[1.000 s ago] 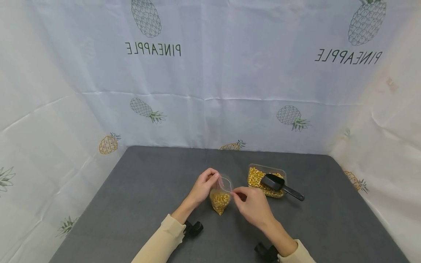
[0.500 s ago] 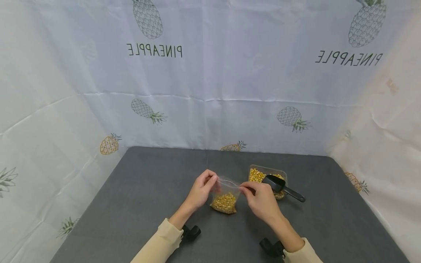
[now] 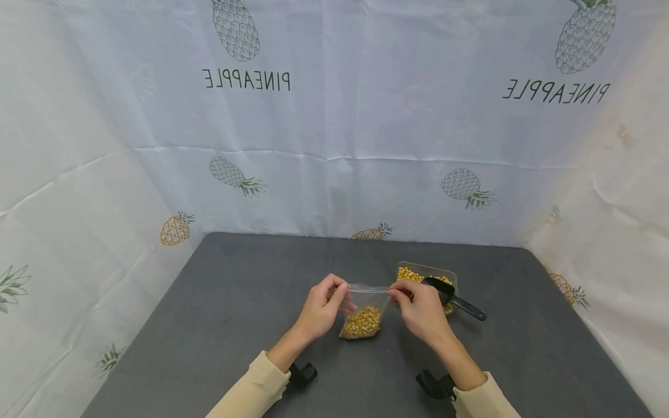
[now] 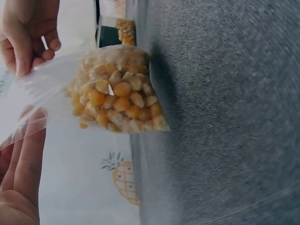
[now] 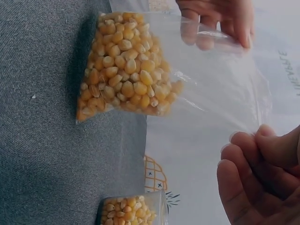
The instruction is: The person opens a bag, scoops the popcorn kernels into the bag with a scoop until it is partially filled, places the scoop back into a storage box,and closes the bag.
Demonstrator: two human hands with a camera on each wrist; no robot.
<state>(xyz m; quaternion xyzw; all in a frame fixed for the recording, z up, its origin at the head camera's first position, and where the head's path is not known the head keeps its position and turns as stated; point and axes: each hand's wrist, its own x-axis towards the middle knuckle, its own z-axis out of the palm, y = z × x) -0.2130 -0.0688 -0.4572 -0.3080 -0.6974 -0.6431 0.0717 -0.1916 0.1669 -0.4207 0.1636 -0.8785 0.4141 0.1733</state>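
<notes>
A clear zip bag [image 3: 364, 322] with yellow corn kernels in its lower part is held upright between my two hands, its base at or just above the grey table. My left hand [image 3: 320, 307] pinches the top left corner; its other fingers lie behind the clear plastic. At the opposite corner my right hand [image 3: 420, 310] pinches the bag's edge between thumb and forefinger. The top edge is drawn straight between them. In the right wrist view the kernels [image 5: 126, 65] fill about half the bag, and the thumb and forefinger of my right hand [image 5: 262, 168] meet at the zip edge.
Behind my right hand stands a clear plastic tub [image 3: 428, 270] of corn kernels. A black scoop [image 3: 453, 299] lies across it, its handle sticking out to the right. The grey table [image 3: 251, 278] ends at a pineapple-printed curtain [image 3: 324, 116] at the back and sides.
My right hand has moved right and slightly up, away from the left. The bag's mouth, earlier a gaping loop, is now stretched flat into a straight line. Tub and scoop stay put.
</notes>
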